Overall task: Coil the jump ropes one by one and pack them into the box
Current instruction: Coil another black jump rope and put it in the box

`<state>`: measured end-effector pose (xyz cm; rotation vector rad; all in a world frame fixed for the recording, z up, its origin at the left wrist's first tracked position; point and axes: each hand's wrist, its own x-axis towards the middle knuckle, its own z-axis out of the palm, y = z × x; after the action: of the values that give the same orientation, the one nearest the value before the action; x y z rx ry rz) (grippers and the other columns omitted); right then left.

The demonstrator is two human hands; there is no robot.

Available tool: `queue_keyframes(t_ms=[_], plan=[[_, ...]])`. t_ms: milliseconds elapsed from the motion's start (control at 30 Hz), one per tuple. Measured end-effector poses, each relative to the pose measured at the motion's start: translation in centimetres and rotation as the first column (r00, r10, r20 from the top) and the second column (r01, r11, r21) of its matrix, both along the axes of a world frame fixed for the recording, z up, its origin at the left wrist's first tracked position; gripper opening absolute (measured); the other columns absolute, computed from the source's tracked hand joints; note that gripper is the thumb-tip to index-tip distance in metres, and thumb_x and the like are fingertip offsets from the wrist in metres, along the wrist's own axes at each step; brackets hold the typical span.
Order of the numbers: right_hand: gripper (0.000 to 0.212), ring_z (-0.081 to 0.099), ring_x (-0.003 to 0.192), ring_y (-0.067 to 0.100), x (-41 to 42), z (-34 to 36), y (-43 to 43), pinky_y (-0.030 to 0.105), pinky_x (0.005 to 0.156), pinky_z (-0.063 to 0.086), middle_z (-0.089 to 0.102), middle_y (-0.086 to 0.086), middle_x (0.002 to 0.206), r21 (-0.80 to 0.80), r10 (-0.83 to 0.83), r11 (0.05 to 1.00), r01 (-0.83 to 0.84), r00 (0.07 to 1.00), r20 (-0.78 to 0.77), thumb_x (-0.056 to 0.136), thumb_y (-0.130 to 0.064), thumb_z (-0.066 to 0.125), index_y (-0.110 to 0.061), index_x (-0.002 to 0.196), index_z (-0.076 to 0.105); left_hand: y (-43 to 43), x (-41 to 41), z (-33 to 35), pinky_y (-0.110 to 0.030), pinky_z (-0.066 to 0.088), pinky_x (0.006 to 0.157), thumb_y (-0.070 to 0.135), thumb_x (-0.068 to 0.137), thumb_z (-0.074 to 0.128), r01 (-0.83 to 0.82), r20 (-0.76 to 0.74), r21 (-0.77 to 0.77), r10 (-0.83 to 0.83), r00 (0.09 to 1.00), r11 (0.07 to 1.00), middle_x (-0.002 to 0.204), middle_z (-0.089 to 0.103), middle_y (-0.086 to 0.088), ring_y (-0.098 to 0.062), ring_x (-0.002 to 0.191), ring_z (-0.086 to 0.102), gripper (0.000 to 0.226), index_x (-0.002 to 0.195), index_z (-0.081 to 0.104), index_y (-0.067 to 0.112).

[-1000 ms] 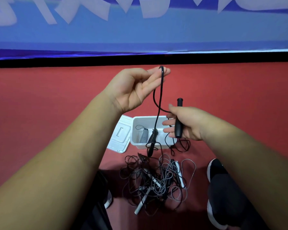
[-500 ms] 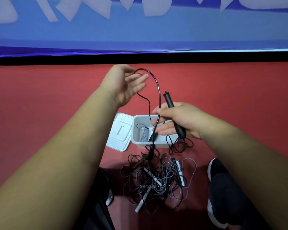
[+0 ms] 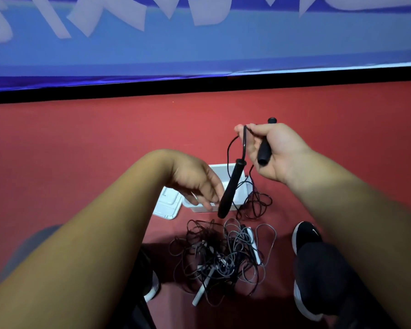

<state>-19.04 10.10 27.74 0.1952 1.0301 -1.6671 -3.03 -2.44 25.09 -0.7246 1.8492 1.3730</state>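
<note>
The right hand (image 3: pixel 274 153) grips a black handle (image 3: pixel 264 150) and pinches the cord; a second handle (image 3: pixel 230 188) dangles beside the left hand (image 3: pixel 197 184), above the white box (image 3: pixel 241 198).

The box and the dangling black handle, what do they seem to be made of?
The box looks like white plastic: smooth, thin moulded walls. The dangling handle seems foam or rubber: matte black, no shine; which one, I cannot tell.

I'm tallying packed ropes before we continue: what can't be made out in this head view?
- Head view, white box interior: covered by the left hand and the hanging handle of the jump rope the right hand holds; packed ropes uncountable.
- Head view, rope pile: too tangled to count ropes.
- Head view, left fingertips: blurred; contact with the hanging handle cannot be told.
</note>
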Motion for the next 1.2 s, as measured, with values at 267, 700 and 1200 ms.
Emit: queue_keyframes(t_ms=[267, 700, 1200], plan=[[0.009, 0.08, 0.088, 0.038, -0.1, -0.1, 0.0, 0.037, 0.064, 0.067, 0.077, 0.027, 0.107, -0.003, 0.01, 1.0, -0.01, 0.997, -0.075, 0.109, -0.004, 0.054, 0.001, 0.112, 0.06, 0.1, -0.9, -0.2, -0.034, 0.054, 0.094, 0.016, 0.094, 0.077, -0.112, -0.243, 0.036, 0.117, 0.963, 0.993, 0.136, 0.069, 0.002, -0.016, 0.115, 0.069, 0.059, 0.143, 0.056, 0.041], [0.029, 0.079, 0.1, 0.025, -0.5, -2.4, -0.8, 0.037, 0.079, 0.065, 0.082, 0.005, 0.105, 0.415, 0.539, 0.831, -0.371, 0.724, -0.431, 0.11, -0.032, 0.058, -0.013, 0.128, 0.069, -0.6, -1.7, 0.6, -0.022, 0.025, 0.048, 0.048, 0.104, 0.058, -0.454, -0.414, 0.007, 0.416, 0.809, 0.891, 0.065, 0.043, 0.002, -0.013, 0.051, 0.028, 0.054, 0.107, 0.07, -0.004], [0.048, 0.062, 0.063, 0.015, 1.7, -2.0, 0.7, 0.032, 0.056, 0.058, 0.061, 0.003, 0.076, 0.429, 0.8, 0.59, -0.684, 0.424, -0.425, 0.096, -0.046, 0.074, -0.001, 0.113, 0.07, -1.4, -0.5, 1.6, -0.031, 0.041, 0.057, 0.075, 0.101, 0.028, -0.439, -0.333, -0.347, 0.328, 0.884, 0.829, 0.078, 0.053, -0.005, -0.022, 0.064, 0.045, 0.08, 0.088, 0.076, 0.012]])
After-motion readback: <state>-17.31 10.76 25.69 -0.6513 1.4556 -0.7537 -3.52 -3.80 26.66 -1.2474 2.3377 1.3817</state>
